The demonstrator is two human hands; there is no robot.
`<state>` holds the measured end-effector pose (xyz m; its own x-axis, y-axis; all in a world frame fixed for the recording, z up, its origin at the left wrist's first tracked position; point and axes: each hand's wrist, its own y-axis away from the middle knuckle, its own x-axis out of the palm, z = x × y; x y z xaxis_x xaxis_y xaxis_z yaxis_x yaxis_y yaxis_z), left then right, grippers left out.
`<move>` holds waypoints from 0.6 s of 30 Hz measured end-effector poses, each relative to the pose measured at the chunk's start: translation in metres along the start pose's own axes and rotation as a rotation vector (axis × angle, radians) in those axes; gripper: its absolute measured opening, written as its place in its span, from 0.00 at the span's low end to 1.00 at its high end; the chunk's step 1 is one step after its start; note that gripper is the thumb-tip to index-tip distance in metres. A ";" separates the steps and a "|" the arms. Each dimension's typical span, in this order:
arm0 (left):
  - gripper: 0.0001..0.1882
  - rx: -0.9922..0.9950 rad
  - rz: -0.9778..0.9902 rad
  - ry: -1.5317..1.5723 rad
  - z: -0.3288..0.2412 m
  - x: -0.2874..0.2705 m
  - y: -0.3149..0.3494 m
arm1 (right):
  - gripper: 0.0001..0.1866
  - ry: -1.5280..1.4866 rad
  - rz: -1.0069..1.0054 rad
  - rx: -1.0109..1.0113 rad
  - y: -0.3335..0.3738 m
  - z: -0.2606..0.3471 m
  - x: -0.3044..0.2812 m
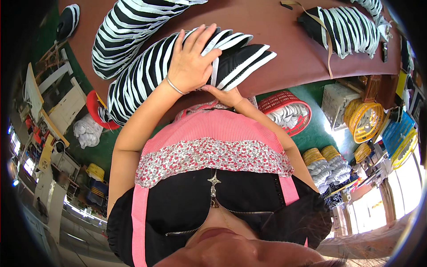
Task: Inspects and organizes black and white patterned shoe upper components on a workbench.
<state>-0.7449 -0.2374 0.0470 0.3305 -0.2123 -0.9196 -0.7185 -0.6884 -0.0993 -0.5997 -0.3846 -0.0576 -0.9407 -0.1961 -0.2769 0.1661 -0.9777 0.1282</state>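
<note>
A long row of nested black fabric pieces with white edging [144, 71], shaped like shoe uppers, lies on the brown table before me. Over its right end rests my left hand [189, 64], fingers curved across the top edges and thumb toward the loose end pieces. At the near edge of those end pieces [242, 64] is my right hand [226, 94], its thumb up against them and its other fingers mostly hidden beneath. The two hands almost meet there. A second nested row [122, 38] lies just beyond.
On the brown table [262, 22], another bundle [347, 31] with a tan strap [328, 42] lies far right. A single piece [68, 21] sits at the far left corner. Below stand a red basket [289, 113] of pale pieces, a yellow basket [364, 120] and a red stool [95, 111].
</note>
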 end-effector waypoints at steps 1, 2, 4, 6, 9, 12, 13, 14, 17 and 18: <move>0.16 -0.036 -0.037 0.055 -0.002 -0.002 0.001 | 0.35 -0.019 -0.046 -0.006 0.000 0.000 0.001; 0.18 -0.072 -0.074 0.110 -0.005 -0.003 0.002 | 0.32 -0.039 -0.092 -0.011 -0.001 0.000 0.001; 0.20 -0.093 -0.067 0.094 -0.015 -0.002 0.000 | 0.29 -0.033 0.003 0.166 0.004 -0.009 0.002; 0.22 -0.114 -0.061 0.080 -0.022 0.001 -0.001 | 0.26 0.018 0.118 0.124 0.007 -0.020 0.006; 0.19 -0.169 -0.074 0.045 -0.023 0.011 0.000 | 0.37 0.026 0.000 0.075 0.000 -0.009 0.007; 0.17 -0.108 -0.085 0.051 -0.009 0.019 0.001 | 0.48 0.042 -0.100 -0.002 -0.004 0.002 0.000; 0.21 -0.111 -0.077 0.068 -0.011 0.017 0.000 | 0.48 0.076 -0.096 -0.018 -0.005 0.001 0.000; 0.21 -0.112 -0.078 0.069 -0.014 0.014 -0.003 | 0.48 0.109 -0.092 -0.034 -0.006 0.000 -0.001; 0.33 0.176 -0.009 0.071 -0.023 0.013 -0.005 | 0.46 0.079 -0.123 -0.059 -0.007 -0.007 0.002; 0.32 0.236 -0.009 0.027 -0.022 0.017 -0.004 | 0.46 0.079 -0.117 -0.067 -0.008 -0.009 0.000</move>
<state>-0.7226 -0.2535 0.0404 0.3518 -0.2276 -0.9080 -0.8374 -0.5100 -0.1966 -0.5988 -0.3778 -0.0671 -0.9291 -0.0837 -0.3603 0.0789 -0.9965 0.0281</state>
